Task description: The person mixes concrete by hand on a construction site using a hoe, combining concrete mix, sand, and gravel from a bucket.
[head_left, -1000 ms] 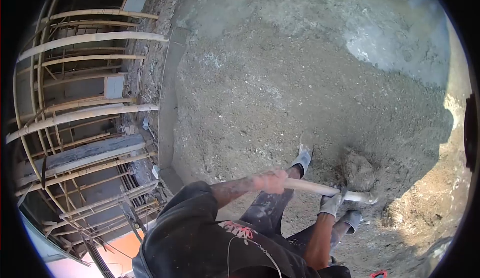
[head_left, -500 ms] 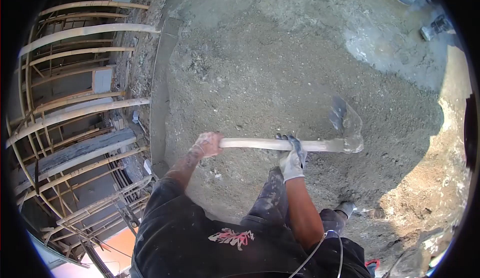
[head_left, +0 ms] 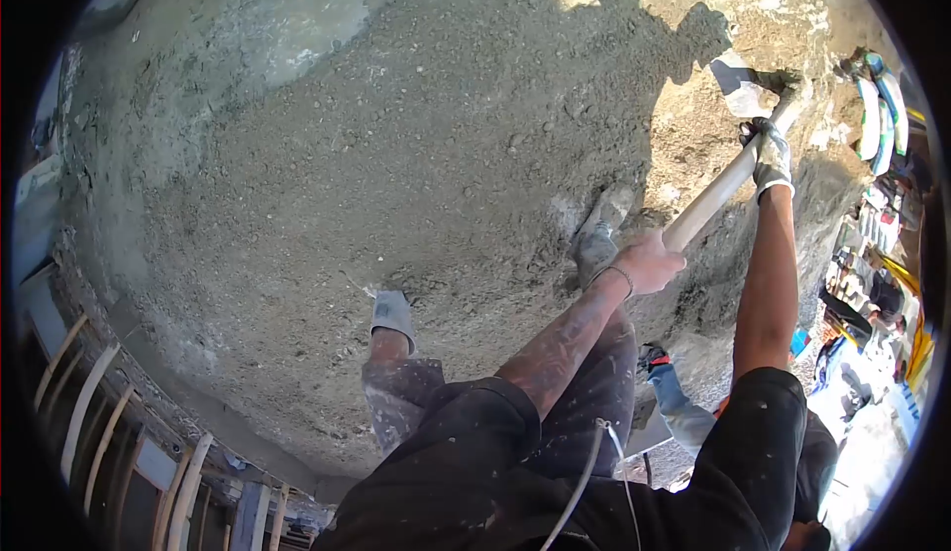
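Note:
A hoe with a long pale wooden handle [head_left: 715, 197] slants up to the right across the view. Its wide metal blade [head_left: 745, 90] is at the upper right, over sunlit ground. My left hand [head_left: 651, 264], bare with a band at the wrist, is wrapped round the butt end of the handle. Farther up, close to the blade, my right hand [head_left: 771, 160] grips the handle in a white and dark work glove. Grey, gritty mortar-like material [head_left: 396, 184] covers the ground under and left of the hoe.
My feet stand in the grey material, one in a muddy boot [head_left: 599, 229]. Close on my right is another person's jeans leg [head_left: 679, 402]. White and blue sacks [head_left: 880, 115] and clutter lie at the right edge. Wooden poles [head_left: 89, 407] line the lower left.
My view and body have turned to the right. Both hands have swung the hoe from level in front of me to the upper right, keeping their hold on it.

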### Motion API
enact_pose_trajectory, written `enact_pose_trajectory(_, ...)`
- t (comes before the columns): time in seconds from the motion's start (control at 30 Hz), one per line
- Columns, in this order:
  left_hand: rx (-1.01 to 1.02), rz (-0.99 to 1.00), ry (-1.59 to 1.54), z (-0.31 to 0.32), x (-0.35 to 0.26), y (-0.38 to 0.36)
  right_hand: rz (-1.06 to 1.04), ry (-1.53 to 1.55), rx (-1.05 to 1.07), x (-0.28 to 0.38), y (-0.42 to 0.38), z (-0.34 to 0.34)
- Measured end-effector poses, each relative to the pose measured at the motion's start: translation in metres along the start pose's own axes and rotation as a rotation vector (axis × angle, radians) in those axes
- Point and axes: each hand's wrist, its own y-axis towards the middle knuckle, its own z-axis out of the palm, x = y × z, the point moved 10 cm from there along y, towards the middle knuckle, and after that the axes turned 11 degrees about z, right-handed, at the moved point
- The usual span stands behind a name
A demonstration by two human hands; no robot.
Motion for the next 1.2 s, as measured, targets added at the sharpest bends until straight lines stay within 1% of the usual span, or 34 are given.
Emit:
enact_pose_trajectory(0.07,-0.151,-0.063,0.165,-0.038,0.028,0.01,0.116,-0.009,0.043,-0.074,0.036,0.036)
enact_pose_trajectory(0.1,-0.208,-0.143,0.177,-0.051,0.059,-0.009,0.198,-0.001,0.19,-0.139,0.044,0.069)
enact_pose_trajectory(0.13,-0.281,-0.27,0.062,-0.058,0.095,-0.051,0.286,-0.085,0.283,-0.205,0.005,0.107)
enact_pose_trajectory(0.17,-0.371,-0.392,-0.054,-0.065,0.132,-0.095,0.211,-0.307,0.399,-0.248,-0.054,0.146)
enact_pose_trajectory(0.2,-0.424,-0.429,0.043,-0.092,0.165,-0.143,0.377,-0.227,0.27,-0.338,-0.06,0.156)
enact_pose_trajectory(0.23,-0.374,-0.463,0.079,-0.114,0.149,-0.162,0.551,-0.144,0.148,-0.408,-0.073,0.17)
enact_pose_trajectory(0.27,-0.296,-0.502,0.11,-0.122,0.136,-0.175,0.566,-0.131,0.155,-0.406,-0.084,0.174)
enact_pose_trajectory(0.3,-0.295,-0.503,0.088,-0.111,0.144,-0.174,0.509,-0.064,0.283,-0.388,-0.085,0.168)
enact_pose_trajectory(0.33,-0.287,-0.514,0.148,-0.1,0.157,-0.169,0.446,0.002,0.421,-0.365,-0.088,0.169)
enact_pose_trajectory(0.37,-0.289,-0.513,0.228,-0.101,0.159,-0.164,0.565,0.053,0.368,-0.363,-0.094,0.159)
enact_pose_trajectory(0.4,-0.317,-0.493,0.234,-0.098,0.152,-0.168,0.682,0.109,0.324,-0.362,-0.107,0.151)
enact_pose_trajectory(0.47,-0.4,-0.354,0.482,-0.093,0.121,-0.185,0.808,0.108,0.337,-0.354,-0.136,0.146)
enact_pose_trajectory(0.5,-0.481,-0.371,0.456,-0.103,0.11,-0.204,0.733,0.065,0.309,-0.35,-0.146,0.142)
enact_pose_trajectory(0.53,-0.354,-0.384,0.442,-0.109,0.099,-0.216,0.716,0.019,0.354,-0.352,-0.157,0.14)
enact_pose_trajectory(0.57,-0.234,-0.386,0.436,-0.122,0.094,-0.23,0.812,0.014,0.282,-0.344,-0.185,0.147)
enact_pose_trajectory(0.6,-0.336,-0.395,0.43,-0.148,0.094,-0.253,0.837,0.018,0.336,-0.366,-0.183,0.155)
enact_pose_trajectory(0.63,-0.269,-0.369,0.565,-0.161,0.094,-0.268,0.779,0.081,0.272,-0.375,-0.185,0.16)
enact_pose_trajectory(0.67,-0.186,-0.344,0.703,-0.172,0.093,-0.286,0.809,0.19,0.345,-0.361,-0.226,0.181)
enact_pose_trajectory(0.7,-0.218,-0.407,0.724,-0.194,0.071,-0.327,0.82,0.299,0.386,-0.383,-0.234,0.19)
enact_pose_trajectory(0.73,-0.284,-0.447,0.762,-0.215,0.069,-0.374,0.786,0.282,0.319,-0.354,-0.293,0.202)
enact_pose_trajectory(0.77,-0.331,-0.487,0.793,-0.228,0.067,-0.423,0.754,0.318,0.373,-0.357,-0.339,0.221)
enact_pose_trajectory(0.8,-0.385,-0.627,0.862,-0.242,0.058,-0.485,0.735,0.325,0.367,-0.341,-0.409,0.238)
enact_pose_trajectory(0.83,-0.551,-0.784,0.833,-0.257,0.064,-0.559,0.844,0.352,0.446,-0.345,-0.481,0.261)
enact_pose_trajectory(0.87,-0.714,-0.824,0.973,-0.268,0.058,-0.63,1.042,0.423,0.525,-0.342,-0.562,0.289)
enact_pose_trajectory(0.9,-0.825,-1.029,1.054,-0.276,0.068,-0.71,1.124,0.461,0.735,-0.335,-0.635,0.317)
enact_pose_trajectory(0.93,-1.004,-0.997,1.118,-0.268,0.029,-0.766,1.295,0.477,0.9,-0.331,-0.705,0.335)
enact_pose_trajectory(0.97,-1.094,-0.908,1.348,-0.259,0.017,-0.825,1.456,0.464,1.075,-0.323,-0.775,0.348)
enact_pose_trajectory(1.0,-1.217,-0.862,1.42,-0.243,-0.012,-0.863,1.502,0.412,1.219,-0.315,-0.827,0.354)
enact_pose_trajectory(1.07,-1.138,-1.155,1.33,-0.226,-0.013,-0.912,1.451,0.397,1.289,-0.297,-0.879,0.358)
enact_pose_trajectory(1.1,-1.136,-1.159,1.341,-0.224,-0.013,-0.913,1.455,0.408,1.292,-0.295,-0.88,0.357)
enact_pose_trajectory(1.17,-1.129,-1.155,1.057,-0.221,0.019,-0.903,1.34,0.326,1.297,-0.306,-0.861,0.353)
enact_pose_trajectory(1.2,-1.044,-1.095,1.009,-0.225,0.034,-0.873,1.337,0.318,1.244,-0.314,-0.82,0.351)
